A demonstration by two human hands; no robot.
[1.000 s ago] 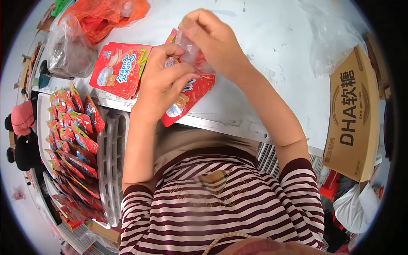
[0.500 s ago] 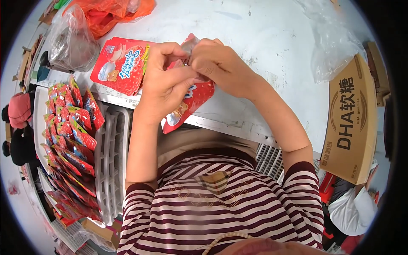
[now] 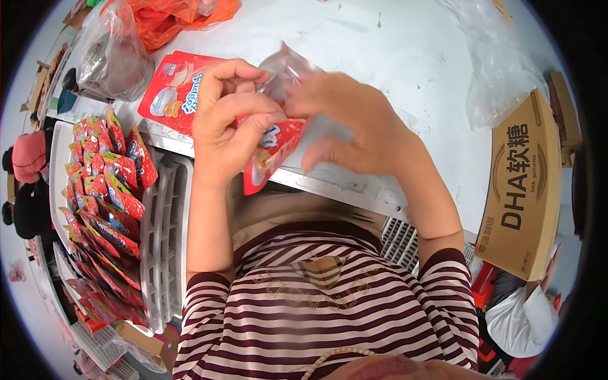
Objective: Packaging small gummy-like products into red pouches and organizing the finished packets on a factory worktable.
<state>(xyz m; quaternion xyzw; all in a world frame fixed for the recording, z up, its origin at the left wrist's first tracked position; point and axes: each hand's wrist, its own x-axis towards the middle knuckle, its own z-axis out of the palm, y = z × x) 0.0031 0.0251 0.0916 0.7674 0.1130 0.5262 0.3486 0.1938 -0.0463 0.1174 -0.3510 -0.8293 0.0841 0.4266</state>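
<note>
In front of me, over the table's near edge, hangs a red pouch (image 3: 271,149) with a clear back side that bulges out at its top. My left hand (image 3: 228,123) is closed on its left edge, thumb and fingers pinched together. At the other side of the pouch my right hand (image 3: 361,120) has its thumb spread well away from the fingers. Those fingertips are smeared by motion and lie against or just before the clear film; which one I cannot tell. Left of my left hand a stack of flat red pouches (image 3: 168,92) lies on the table.
A white crate (image 3: 58,149) at my left carries rows of filled red pouches (image 3: 104,209). Behind it stand a plastic-wrapped metal container (image 3: 111,66) and an orange bag (image 3: 164,25). A clear plastic bag (image 3: 497,69) and a brown carton (image 3: 522,190) sit at the right.
My right hand has let go of the pouch's top and opened, its thumb swinging down and away. The pouch's top now gapes wider. My left hand has shifted slightly left, still pinching.
</note>
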